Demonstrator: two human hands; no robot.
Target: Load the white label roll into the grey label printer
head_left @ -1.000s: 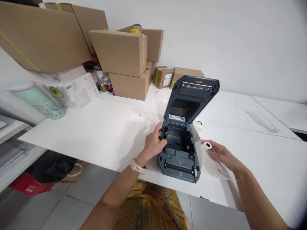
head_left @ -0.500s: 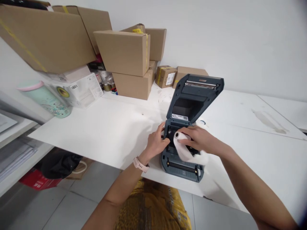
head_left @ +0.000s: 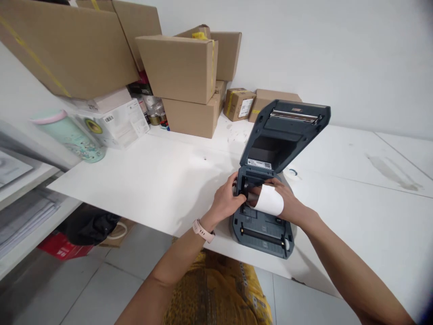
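A dark grey label printer (head_left: 264, 246) sits on the table with its lid (head_left: 297, 135) raised. My left hand (head_left: 226, 201) grips the printer's left side, thumb over the inner edge by the roll holder and fingers along the outside. Inside the printer bay, my right hand (head_left: 291, 203) holds a small paper roll (head_left: 253, 197). A white strip of paper (head_left: 270, 201) curls from the roll across that hand and hides some of its fingers. Below the bay runs a black roller (head_left: 262, 237).
Cardboard boxes (head_left: 176, 67) are stacked at the back left, and smaller boxes (head_left: 239, 106) stand against the wall. A mint tumbler (head_left: 74, 137) leans beside a white box (head_left: 115, 124). Behind the printer's right side lies a white tape-like ring (head_left: 291, 175). The table's front edge is close to the printer.
My right hand has turned the roll, so its end no longer faces up and the paper strip now curls over the hand. My left hand stays at the printer's side. The view has shifted slightly.
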